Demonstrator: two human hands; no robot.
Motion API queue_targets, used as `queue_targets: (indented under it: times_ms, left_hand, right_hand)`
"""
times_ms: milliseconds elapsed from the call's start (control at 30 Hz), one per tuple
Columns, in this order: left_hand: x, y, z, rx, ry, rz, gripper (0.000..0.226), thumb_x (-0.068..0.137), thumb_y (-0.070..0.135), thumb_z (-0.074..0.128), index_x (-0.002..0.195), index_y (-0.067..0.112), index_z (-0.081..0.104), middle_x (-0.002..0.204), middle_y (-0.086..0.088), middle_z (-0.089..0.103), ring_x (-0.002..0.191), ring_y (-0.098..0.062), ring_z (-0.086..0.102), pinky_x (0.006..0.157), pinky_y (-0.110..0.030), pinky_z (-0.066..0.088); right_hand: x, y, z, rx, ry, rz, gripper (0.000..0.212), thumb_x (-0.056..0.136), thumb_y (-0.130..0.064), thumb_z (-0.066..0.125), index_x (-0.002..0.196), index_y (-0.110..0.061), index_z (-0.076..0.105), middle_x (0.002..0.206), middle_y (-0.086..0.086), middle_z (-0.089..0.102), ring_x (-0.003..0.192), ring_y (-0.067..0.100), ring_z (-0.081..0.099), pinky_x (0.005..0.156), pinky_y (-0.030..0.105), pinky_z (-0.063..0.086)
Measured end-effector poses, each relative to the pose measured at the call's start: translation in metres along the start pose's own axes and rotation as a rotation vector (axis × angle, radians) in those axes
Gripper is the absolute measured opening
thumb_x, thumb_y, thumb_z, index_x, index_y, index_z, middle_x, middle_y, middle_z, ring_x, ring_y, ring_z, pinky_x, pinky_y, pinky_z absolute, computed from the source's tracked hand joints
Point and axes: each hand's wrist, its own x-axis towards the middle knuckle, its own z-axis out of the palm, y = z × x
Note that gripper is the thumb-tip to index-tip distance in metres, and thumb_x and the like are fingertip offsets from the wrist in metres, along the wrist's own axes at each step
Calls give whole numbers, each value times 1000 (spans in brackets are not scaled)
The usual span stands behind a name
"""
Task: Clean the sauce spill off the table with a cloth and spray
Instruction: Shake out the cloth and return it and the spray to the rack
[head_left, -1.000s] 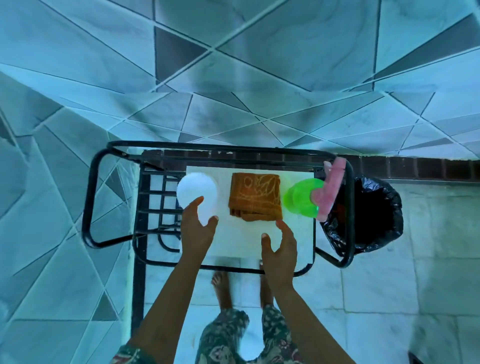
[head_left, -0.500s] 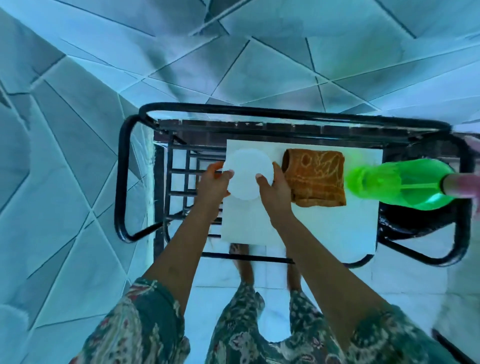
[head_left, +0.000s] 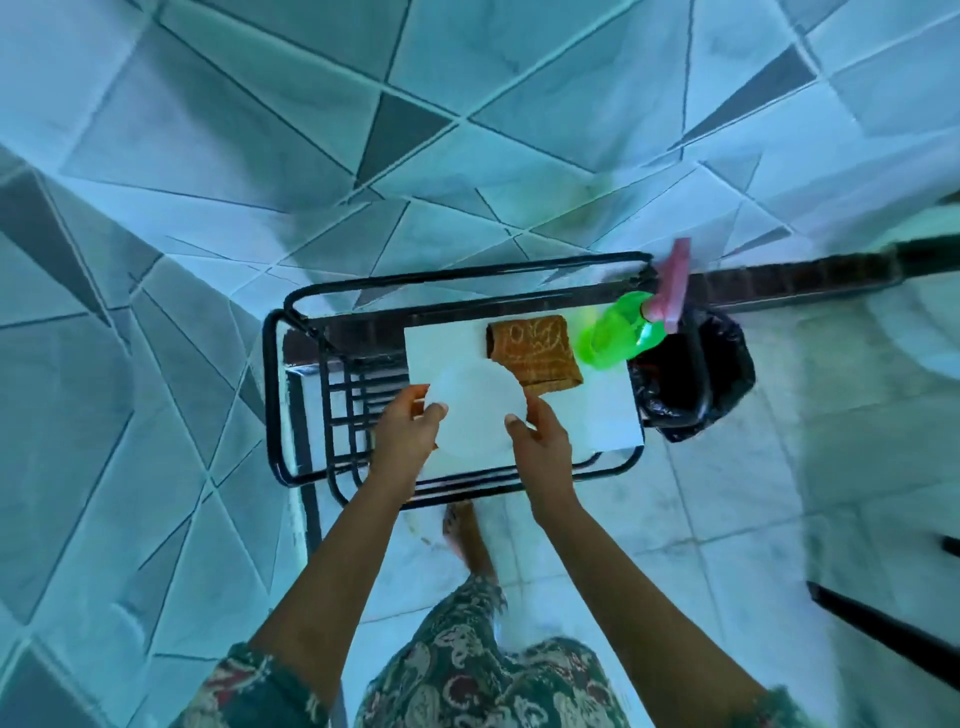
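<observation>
White worktop (head_left: 608, 415), rectangular, sat at the centre of the frame on a black metal frame (head_left: 272, 395).

Plate (head_left: 475, 410): white, round, over the lower left part of the worktop, held by both hands. Whether it touched the surface could not be told.

Left hand (head_left: 405, 436): at the plate's left rim, thumb on top of the rim, fingers (head_left: 410, 402) curled at the edge and pinching it.

Right hand (head_left: 540, 441): at the plate's right rim, thumb on top, other fingers hidden beneath; it gripped the plate.

Cloth (head_left: 535, 353): orange-brown, folded, with a pale pattern, lying on the upper middle of the worktop, just beside the plate's upper right edge.

Spray bottle (head_left: 618, 335): bright green with a pink trigger head (head_left: 672, 283), at the worktop's upper right corner, just right of the cloth. The wide lens made it look tilted.

Bin bag (head_left: 727, 374): black, right of the frame, below the bottle's head.

Sauce spill: not discernible on the worktop; the picture was blurred.

Floor (head_left: 717, 519): pale tiles, lower part of the frame, with a bare foot (head_left: 460, 525) beneath the worktop.

Wall (head_left: 363, 130): tiled in triangles, upper part of the frame.
</observation>
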Motion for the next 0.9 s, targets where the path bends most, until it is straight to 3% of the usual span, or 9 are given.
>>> queue_targets:
  times_ms: [67, 233, 333, 500, 567, 633, 733, 833, 900]
  left_hand:
    - [-45, 12, 8, 104, -51, 105, 31, 91, 19, 57, 121, 14, 55, 112, -7, 61, 94, -26, 58, 71, -33, 53]
    - [-170, 22, 53, 280, -160, 328, 43, 76, 32, 57, 113, 10, 61, 95, -11, 63, 88, -30, 61, 80, -45, 54]
    - [-250, 13, 91, 329, -265, 459, 47, 73, 32, 54, 114, 12, 64, 94, -5, 62, 88, -28, 60, 81, -41, 54]
    - [-394, -23, 174, 357, -509, 537, 12, 86, 8, 57, 95, 10, 65, 87, -11, 62, 77, -27, 60, 58, -30, 53]
    - [-447, -40, 206, 344, -641, 552, 10, 86, 4, 57, 85, 12, 62, 87, -11, 61, 79, -28, 60, 55, -28, 54]
    - [-502, -57, 239, 356, -763, 570, 9, 86, 3, 57, 87, 10, 63, 86, -12, 61, 78, -28, 60, 51, -22, 55]
    - [-567, -80, 286, 400, -899, 585, 10, 86, 5, 57, 93, 7, 64, 86, -10, 61, 73, -23, 60, 56, -21, 55]
    - [-638, -109, 338, 452, -1061, 621, 8, 86, 4, 58, 89, 6, 65, 89, -11, 63, 76, -23, 60, 67, -26, 56]
    - [-687, -131, 374, 490, -1153, 656, 9, 86, 3, 58, 89, 8, 64, 89, -10, 64, 78, -22, 60, 64, -24, 55]
  right_hand:
    - [-39, -2, -33, 47, 43, -35, 40, 93, -13, 54, 133, -14, 50, 120, 3, 60, 91, 11, 59, 79, 25, 46]
    - [-142, 24, -129, 173, 195, -126, 43, 92, -15, 55, 135, -13, 48, 126, 5, 58, 106, 21, 57, 91, 39, 49]
    - [-210, 52, -197, 233, 313, -158, 41, 91, -13, 55, 132, -15, 52, 114, 5, 60, 100, 20, 57, 85, 35, 49]
    - [-335, 121, -316, 369, 573, -146, 35, 89, -13, 57, 123, -19, 57, 115, 5, 61, 98, 20, 58, 81, 32, 48]
    - [-383, 148, -356, 400, 681, -129, 33, 89, -13, 56, 122, -19, 57, 109, 2, 62, 94, 18, 58, 77, 29, 46]
    - [-431, 175, -395, 448, 795, -122, 32, 88, -15, 55, 119, -18, 59, 102, 0, 63, 87, 17, 58, 73, 28, 46]
    - [-489, 211, -442, 508, 913, -114, 36, 81, -24, 55, 116, -18, 60, 96, 3, 63, 81, 19, 57, 72, 31, 47]
    - [-539, 256, -495, 571, 1060, -93, 28, 86, -19, 57, 114, -19, 60, 101, 5, 63, 85, 20, 57, 73, 31, 46]
    - [-573, 286, -533, 575, 1171, -79, 21, 87, -18, 56, 107, -22, 60, 99, 5, 63, 85, 20, 57, 73, 30, 45]
